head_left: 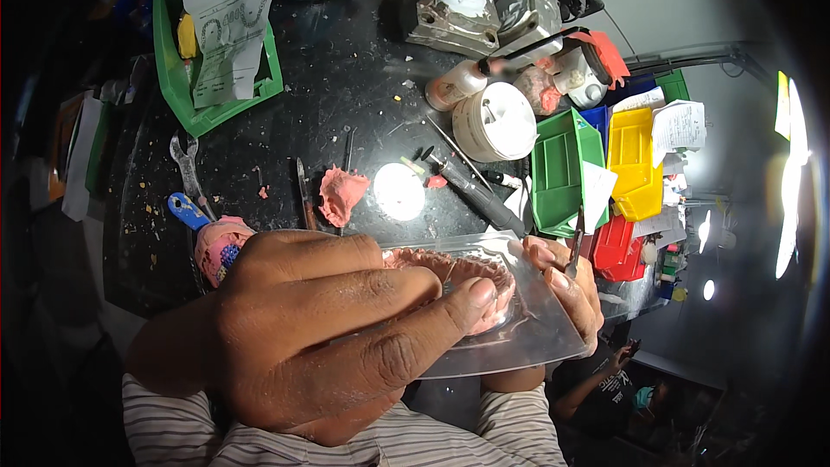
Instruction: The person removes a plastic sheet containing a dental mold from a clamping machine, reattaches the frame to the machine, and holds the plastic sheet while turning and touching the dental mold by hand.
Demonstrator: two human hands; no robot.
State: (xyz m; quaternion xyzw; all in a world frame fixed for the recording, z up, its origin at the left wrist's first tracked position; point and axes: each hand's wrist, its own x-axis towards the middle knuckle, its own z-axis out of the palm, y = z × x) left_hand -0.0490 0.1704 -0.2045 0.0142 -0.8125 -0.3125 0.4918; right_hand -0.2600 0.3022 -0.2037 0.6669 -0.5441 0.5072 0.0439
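Note:
A pink dental model (pixel 501 281) with a row of teeth sits against a clear plastic sheet (pixel 545 329), low in front of me. My left hand (pixel 337 329) is closed on the model, thumb and fingers pressed over its arch and hiding much of it. At the sheet's right edge my right hand (pixel 575 294) is closed around a slim metal-bladed tool (pixel 577 238), its blade pointing up. The right fingers also touch the sheet; the tool's handle is hidden in them. Left of my left hand lies a pink lump with blue bits (pixel 220 246).
On the black bench (pixel 346 60) lie a knife (pixel 303 186), pink material (pixel 341 195) and a dark handpiece (pixel 475 195). A white tub (pixel 494 121), a green bin (pixel 558 164) and a yellow bin (pixel 635 160) stand right. Another green bin (pixel 173 95) is far left. A person (pixel 601 393) sits lower right.

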